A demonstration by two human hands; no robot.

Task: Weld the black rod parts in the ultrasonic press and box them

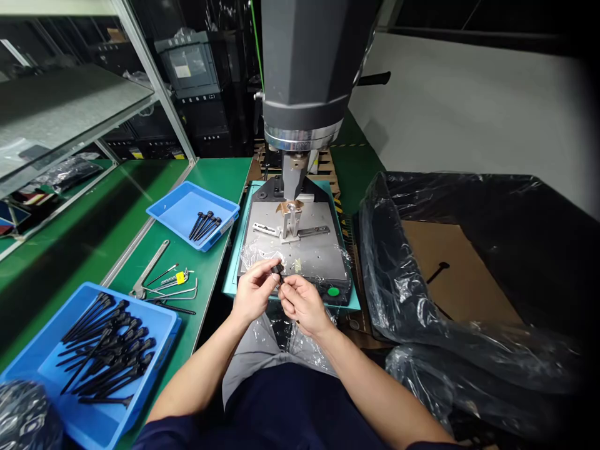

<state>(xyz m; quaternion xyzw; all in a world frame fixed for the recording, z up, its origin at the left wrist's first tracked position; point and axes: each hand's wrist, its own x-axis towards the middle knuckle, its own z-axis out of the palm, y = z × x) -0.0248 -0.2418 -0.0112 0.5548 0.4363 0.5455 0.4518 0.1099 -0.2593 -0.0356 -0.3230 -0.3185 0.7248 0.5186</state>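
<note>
My left hand [253, 292] pinches the head of a small black rod with a thick end [277, 269]. Lower down, the fingers of my right hand [305, 304] are closed around the same rod's stem, most of which they hide. Both hands are in front of a metal fixture [291, 224] that stands on the grey base plate [267, 253] of a press-like machine. Above that fixture hangs the machine's metal tool head [294, 178], close to its top. Clear plastic film covers the plate's front edge near my fingers.
To the left, a large blue tray [162, 334] holds many similar black rods, and a smaller blue tray [169, 201] has several. A wrench [152, 269] and hex keys [180, 278] lie between them. At right stands a plastic-lined box [394, 294] with a black rod [438, 272] on cardboard.
</note>
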